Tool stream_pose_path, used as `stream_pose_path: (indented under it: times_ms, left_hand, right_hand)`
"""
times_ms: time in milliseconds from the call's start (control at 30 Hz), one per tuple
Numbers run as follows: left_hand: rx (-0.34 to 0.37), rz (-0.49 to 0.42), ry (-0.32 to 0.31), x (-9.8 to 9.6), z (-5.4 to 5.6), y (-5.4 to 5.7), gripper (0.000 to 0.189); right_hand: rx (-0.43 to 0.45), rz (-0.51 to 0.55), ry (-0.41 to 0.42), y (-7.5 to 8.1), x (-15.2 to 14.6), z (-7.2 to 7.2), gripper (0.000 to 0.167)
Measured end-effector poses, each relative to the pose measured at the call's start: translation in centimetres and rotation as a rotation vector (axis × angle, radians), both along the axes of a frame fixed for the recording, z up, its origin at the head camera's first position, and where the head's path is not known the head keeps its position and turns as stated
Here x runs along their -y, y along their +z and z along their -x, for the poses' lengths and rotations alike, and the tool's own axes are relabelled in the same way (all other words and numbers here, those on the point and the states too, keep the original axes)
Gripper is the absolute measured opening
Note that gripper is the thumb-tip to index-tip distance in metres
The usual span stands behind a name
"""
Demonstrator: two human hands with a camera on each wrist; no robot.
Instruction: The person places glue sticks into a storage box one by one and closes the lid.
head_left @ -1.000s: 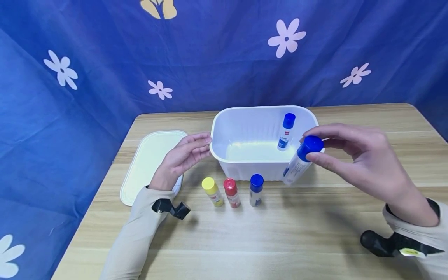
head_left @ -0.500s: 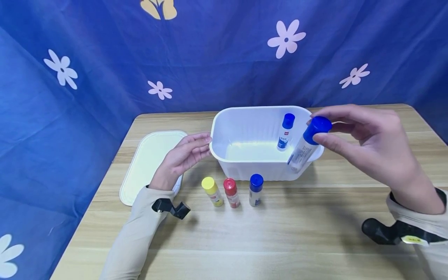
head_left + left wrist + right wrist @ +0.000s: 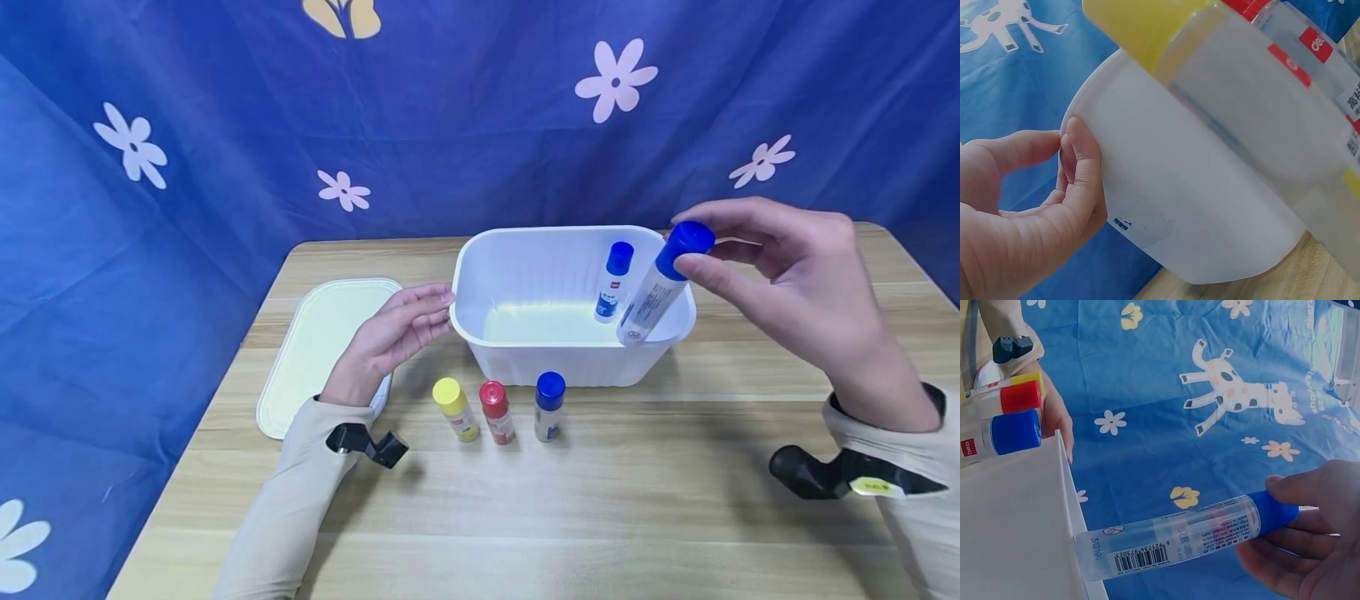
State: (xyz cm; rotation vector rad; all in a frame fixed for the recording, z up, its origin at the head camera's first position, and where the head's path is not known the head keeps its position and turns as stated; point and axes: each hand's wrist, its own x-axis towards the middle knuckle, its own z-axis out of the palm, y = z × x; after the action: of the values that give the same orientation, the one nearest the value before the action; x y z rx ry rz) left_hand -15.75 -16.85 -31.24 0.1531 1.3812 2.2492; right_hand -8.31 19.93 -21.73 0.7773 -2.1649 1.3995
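At the left, a flat, cream-coloured panel with rounded corners [image 3: 318, 354] lies on the light wood-grain table [image 3: 540, 525], partly covered in view by the left hand [image 3: 390, 333] and its beige sleeve [image 3: 273, 508]. That hand's fingers are nearly straight, their tips touching the left end of the white plastic bin [image 3: 555, 364]; it grips nothing. In front of the bin, well below the raised glue, stand a yellow-capped clear glue tube [image 3: 457, 412], a red-capped one [image 3: 498, 414] and a blue-capped one [image 3: 549, 408], set apart. Inside the bin, towards its right end, another blue-capped glue tube [image 3: 611, 285] leans upright, just beside the lower end of the raised one. Blue cloth with flowers [image 3: 480, 117] hangs behind everything.

A second ago the raised tube hung lower, across the bin's front wall; now it and the right hand [image 3: 795, 279] are higher, and its lower end lies over the front rim near the right corner. The left hand and the row of three are unchanged.

The raised tube, a clear cylinder with a blue cap [image 3: 660, 287], tilts with its cap up and to the right, thumb and fingers pinching the cap. Its barcode label faces the right wrist view. Whether its lower end touches the rim, I cannot tell.
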Motion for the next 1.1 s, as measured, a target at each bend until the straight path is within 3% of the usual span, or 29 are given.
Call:
stream_pose_path:
  times_ms: [267,567,800,1100]
  left_hand:
    - [-0.008,0.023,0.006,-0.1,0.0,0.0,0.020]
    - [-0.016,0.036,-0.001,-0.2,0.0,0.0,0.021]
    - [-0.023,0.033,-0.008,-0.1,0.0,0.0,0.022]
    - [-0.023,0.046,-0.005,-0.1,0.0,0.1,0.021]
  right_hand:
    - [0.058,0.100,0.036,-0.7,-0.1,0.7,0.033]
    - [0.055,-0.132,-0.050,-2.3,0.3,1.1,0.039]
    - [0.114,-0.200,-0.039,-3.8,0.4,2.0,0.037]
    - [0.125,-0.226,-0.048,-4.8,0.4,2.6,0.036]
